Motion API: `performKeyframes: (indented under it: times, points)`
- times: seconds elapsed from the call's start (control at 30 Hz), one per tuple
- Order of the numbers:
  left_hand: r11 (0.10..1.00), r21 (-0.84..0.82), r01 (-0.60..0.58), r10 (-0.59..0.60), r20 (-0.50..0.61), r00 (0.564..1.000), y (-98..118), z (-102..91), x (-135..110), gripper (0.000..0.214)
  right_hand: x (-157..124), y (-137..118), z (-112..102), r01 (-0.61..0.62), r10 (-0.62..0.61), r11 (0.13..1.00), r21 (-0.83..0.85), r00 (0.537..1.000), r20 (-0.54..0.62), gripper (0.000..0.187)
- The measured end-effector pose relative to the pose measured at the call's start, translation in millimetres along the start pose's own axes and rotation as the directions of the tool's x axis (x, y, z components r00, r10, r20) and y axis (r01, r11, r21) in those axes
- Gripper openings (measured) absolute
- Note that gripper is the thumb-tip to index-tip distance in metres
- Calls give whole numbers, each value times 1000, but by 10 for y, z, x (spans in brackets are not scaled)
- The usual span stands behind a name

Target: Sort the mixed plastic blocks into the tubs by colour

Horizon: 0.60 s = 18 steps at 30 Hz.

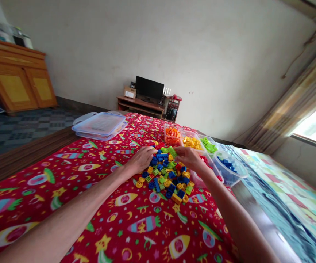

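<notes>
A heap of small plastic bricks (167,174) in blue, yellow, green, red and orange lies on a red cloth (97,204) printed with rockets and stars. My left hand (143,159) rests at the heap's left edge with fingers curled down onto the bricks. My right hand (189,157) lies on the heap's far right side, fingers bent toward a green brick (171,151). What either hand holds is hidden by the fingers.
Behind the heap stand clear tubs of sorted bricks: orange (172,136), yellow (192,142), green (208,145), blue (227,166), and a red one (211,168) under my right wrist. Stacked clear lids (99,126) lie at the far left. A second patterned cloth (284,190) lies to the right.
</notes>
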<state>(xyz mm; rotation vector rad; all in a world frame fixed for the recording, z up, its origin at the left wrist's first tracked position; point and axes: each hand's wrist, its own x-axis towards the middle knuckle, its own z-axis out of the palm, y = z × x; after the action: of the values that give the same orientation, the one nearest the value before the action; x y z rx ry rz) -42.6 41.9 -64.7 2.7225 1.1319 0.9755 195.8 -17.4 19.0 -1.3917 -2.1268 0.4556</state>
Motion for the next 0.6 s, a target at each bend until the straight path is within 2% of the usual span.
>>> performKeyframes:
  times: [0.1,0.23,0.33,0.43,0.53,0.6]
  points:
    - [1000,4,-3,3,-14,1000,-13,21,6,46,-125,66,-204,-31,30,999,-34,999,-29,18]
    - [1000,-7,16,-16,-4,1000,26,-8,11,48,-215,300,-566,-119,101,988,-93,978,-183,20]
    - [999,-16,51,-51,-3,999,57,-35,8,48,-194,565,-894,-247,195,961,-124,925,-326,23]
    - [998,-7,64,-64,11,998,90,-71,6,48,-106,852,-1200,-386,270,899,-209,862,-429,21]
    - [998,-8,67,-67,31,997,126,-111,11,48,21,1071,-1399,-515,383,820,-249,818,-429,19]
    - [997,-15,71,-71,42,997,139,-125,18,47,104,1143,-1455,-560,434,785,-264,801,-412,24]
